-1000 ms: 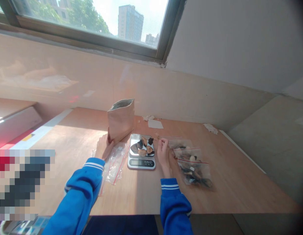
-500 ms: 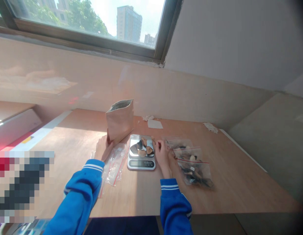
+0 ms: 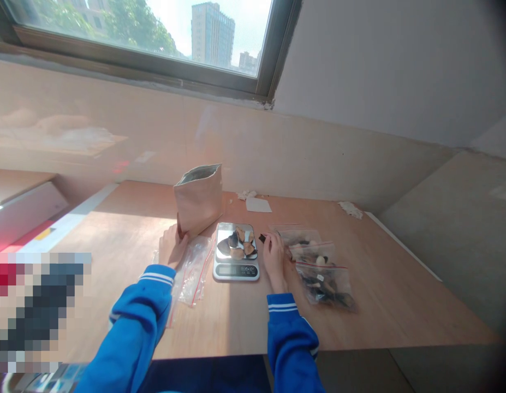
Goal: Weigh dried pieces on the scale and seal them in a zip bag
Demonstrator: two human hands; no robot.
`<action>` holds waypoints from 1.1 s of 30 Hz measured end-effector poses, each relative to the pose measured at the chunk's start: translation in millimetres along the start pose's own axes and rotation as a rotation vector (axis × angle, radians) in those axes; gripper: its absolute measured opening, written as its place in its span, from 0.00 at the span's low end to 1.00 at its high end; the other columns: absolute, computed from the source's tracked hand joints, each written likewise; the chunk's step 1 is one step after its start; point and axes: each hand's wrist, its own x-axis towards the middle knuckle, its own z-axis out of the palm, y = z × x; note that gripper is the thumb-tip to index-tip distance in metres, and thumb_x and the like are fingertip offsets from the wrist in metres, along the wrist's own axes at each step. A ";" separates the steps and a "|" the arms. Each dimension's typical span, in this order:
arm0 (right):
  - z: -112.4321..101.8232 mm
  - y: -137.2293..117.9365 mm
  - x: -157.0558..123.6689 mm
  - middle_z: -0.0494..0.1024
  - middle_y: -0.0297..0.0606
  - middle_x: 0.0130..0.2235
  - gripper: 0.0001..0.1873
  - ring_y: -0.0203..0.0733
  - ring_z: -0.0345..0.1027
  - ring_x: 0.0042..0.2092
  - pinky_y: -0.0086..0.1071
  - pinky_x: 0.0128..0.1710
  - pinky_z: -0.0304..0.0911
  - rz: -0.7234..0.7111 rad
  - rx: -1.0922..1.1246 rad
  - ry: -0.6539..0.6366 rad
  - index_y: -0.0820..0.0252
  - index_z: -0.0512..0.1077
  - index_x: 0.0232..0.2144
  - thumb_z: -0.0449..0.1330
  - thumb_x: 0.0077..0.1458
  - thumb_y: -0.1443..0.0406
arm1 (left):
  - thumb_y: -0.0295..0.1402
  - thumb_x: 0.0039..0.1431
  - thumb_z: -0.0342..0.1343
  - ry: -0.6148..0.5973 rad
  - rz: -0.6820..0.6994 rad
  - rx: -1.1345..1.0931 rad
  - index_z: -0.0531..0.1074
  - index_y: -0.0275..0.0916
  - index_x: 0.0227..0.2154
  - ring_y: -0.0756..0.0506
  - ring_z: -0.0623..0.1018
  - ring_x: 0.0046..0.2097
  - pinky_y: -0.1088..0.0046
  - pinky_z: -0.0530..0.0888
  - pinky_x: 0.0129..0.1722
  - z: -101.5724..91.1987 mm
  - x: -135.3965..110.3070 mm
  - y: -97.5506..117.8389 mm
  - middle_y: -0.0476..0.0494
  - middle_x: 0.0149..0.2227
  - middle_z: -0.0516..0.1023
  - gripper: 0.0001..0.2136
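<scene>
My left hand (image 3: 171, 244) is closed on the lower left corner of a brown paper bag (image 3: 199, 197), which stands upright with its mouth open. Right of the bag lies a white kitchen scale (image 3: 236, 273); several brown and black curved, dry-looking pieces (image 3: 237, 250) rest on its shiny plate. Just beside the scale, my right hand (image 3: 274, 254) pinches a small dark piece (image 3: 262, 238) at its fingertips. Flat clear zip bags (image 3: 194, 273) lie under and beside my left hand. What the scale's display reads is too small to tell.
Several zip bags (image 3: 324, 284) with dark and pale pieces lie right of my right hand. A white paper (image 3: 258, 205) and crumpled tissue (image 3: 246, 194) are near the wall. Another crumpled tissue (image 3: 351, 209) lies at the back right. The table's front edge (image 3: 212, 357) runs close to me.
A brown piece that was by my right fingertips now sits at the right side of the scale plate. A dark piece now shows in those fingertips. My left hand stays on the paper bag.
</scene>
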 end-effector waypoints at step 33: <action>13.9 21.8 -9.0 0.75 0.45 0.41 0.12 0.48 0.64 0.46 0.43 0.49 0.59 -0.012 -0.059 -0.013 0.60 0.73 0.38 0.51 0.55 0.70 | 0.38 0.60 0.48 0.148 -0.264 -0.013 0.68 0.36 0.46 0.32 0.72 0.49 0.55 0.70 0.45 -2.6 -2.7 1.1 0.31 0.45 0.74 0.15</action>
